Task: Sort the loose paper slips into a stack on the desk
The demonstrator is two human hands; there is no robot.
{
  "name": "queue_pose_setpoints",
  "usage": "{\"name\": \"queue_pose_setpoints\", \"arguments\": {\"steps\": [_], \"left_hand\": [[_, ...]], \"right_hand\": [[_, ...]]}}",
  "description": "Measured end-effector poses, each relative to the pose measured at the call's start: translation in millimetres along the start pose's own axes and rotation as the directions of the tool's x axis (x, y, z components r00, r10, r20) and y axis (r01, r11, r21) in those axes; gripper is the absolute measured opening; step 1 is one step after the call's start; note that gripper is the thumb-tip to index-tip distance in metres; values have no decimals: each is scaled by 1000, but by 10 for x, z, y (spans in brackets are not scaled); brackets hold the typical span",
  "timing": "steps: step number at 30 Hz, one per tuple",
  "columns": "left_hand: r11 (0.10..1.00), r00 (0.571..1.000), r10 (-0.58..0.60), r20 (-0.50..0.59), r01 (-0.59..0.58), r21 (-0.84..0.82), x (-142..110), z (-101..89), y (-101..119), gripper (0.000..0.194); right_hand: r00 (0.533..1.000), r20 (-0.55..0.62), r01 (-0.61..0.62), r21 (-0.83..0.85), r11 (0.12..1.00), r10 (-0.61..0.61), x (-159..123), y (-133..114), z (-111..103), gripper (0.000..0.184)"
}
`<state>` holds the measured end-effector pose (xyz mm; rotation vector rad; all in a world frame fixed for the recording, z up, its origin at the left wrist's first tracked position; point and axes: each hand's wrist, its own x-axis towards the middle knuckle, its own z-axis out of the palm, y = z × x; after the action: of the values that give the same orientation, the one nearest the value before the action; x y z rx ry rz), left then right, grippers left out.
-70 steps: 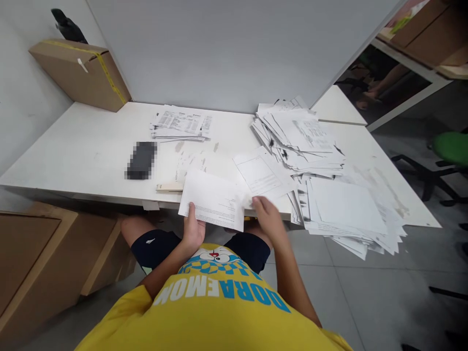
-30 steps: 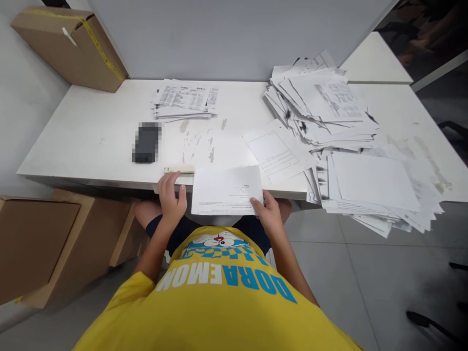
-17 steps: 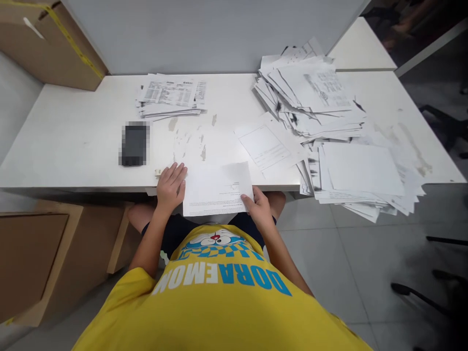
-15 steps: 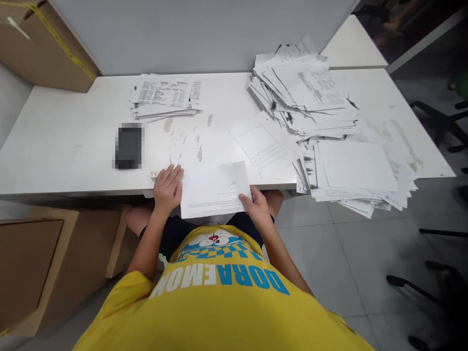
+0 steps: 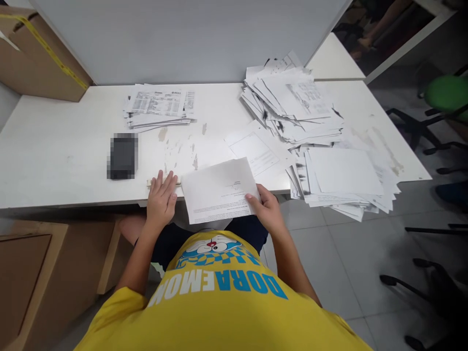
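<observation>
A white sheet of paper with a few printed lines is tilted over the desk's front edge. My right hand pinches its right side between thumb and fingers. Lying flat with fingers extended, my left hand rests at the desk edge, apart from the sheet. Under its fingers is a narrow cream-coloured strip, mostly covered, whose kind I cannot make out. Right of the held sheet, another printed sheet lies on the desk, close to a tall untidy paper stack.
A lower paper pile overhangs the white desk's front right edge. A smaller printed stack lies at the back left, behind a blurred-out dark object. Cardboard boxes stand at left; a green stool is at right.
The paper went from my left hand to my right, which was blurred beside it at first. My left hand moved onto the cream strip. Lately the sheet has lifted and tilted slightly; the view shifted.
</observation>
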<state>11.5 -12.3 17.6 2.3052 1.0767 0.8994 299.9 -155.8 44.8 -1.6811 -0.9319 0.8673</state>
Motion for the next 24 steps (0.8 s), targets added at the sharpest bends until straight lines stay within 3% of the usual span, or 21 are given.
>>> {"name": "queue_pose_setpoints", "arguments": {"steps": [3, 5, 7, 10, 11, 13, 15, 17, 21, 22, 23, 24], "left_hand": [[998, 993, -23, -117, 15, -66, 23, -46, 155, 56], [970, 980, -112, -165, 72, -230, 46, -60, 310, 60], [846, 959, -271, -87, 195, -496, 74, -56, 479, 67], [536, 872, -464, 159, 419, -733, 168, -36, 666, 68], [505, 849, -488, 204, 465, -727, 235, -41, 689, 62], [602, 849, -492, 194, 493, -628, 468, -89, 656, 51], [775, 882, -454, 124, 460, -434, 857, -193, 507, 47], [882, 905, -422, 54, 424, -207, 1373, -330, 248, 46], [873, 874, -483, -43, 478, -99, 2379, -627, -453, 34], [865, 865, -499, -48, 501, 27, 2560, -704, -614, 38], [880, 893, -446, -66, 451, 149, 2707, -776, -751, 50], [905, 920, -378, -108, 391, 167, 2823, -837, -859, 61]], "right_hand": [[991, -126, 50, 92, 994, -38, -42, 7, -128, 34], [977, -205, 95, 198, 976, -54, -76, 34, -144, 34], [970, -233, 133, 276, 952, -68, -107, 55, -87, 35], [973, -212, 158, 302, 940, -95, -126, 24, 57, 36], [971, -216, 160, 285, 945, -99, -121, -8, 89, 36], [970, -225, 150, 232, 961, -97, -87, -96, 76, 37], [965, -237, 155, 172, 973, -112, -33, -181, -66, 39], [947, -282, 192, 107, 975, -156, 20, -213, -318, 40], [840, -504, 199, -58, 978, -201, 42, -16, -908, 40], [811, -554, 169, -88, 982, -189, 32, 76, -1030, 40], [787, -593, 131, -111, 985, -171, 20, 174, -1133, 41], [766, -625, 89, -128, 988, -150, 11, 273, -1217, 41]]}}
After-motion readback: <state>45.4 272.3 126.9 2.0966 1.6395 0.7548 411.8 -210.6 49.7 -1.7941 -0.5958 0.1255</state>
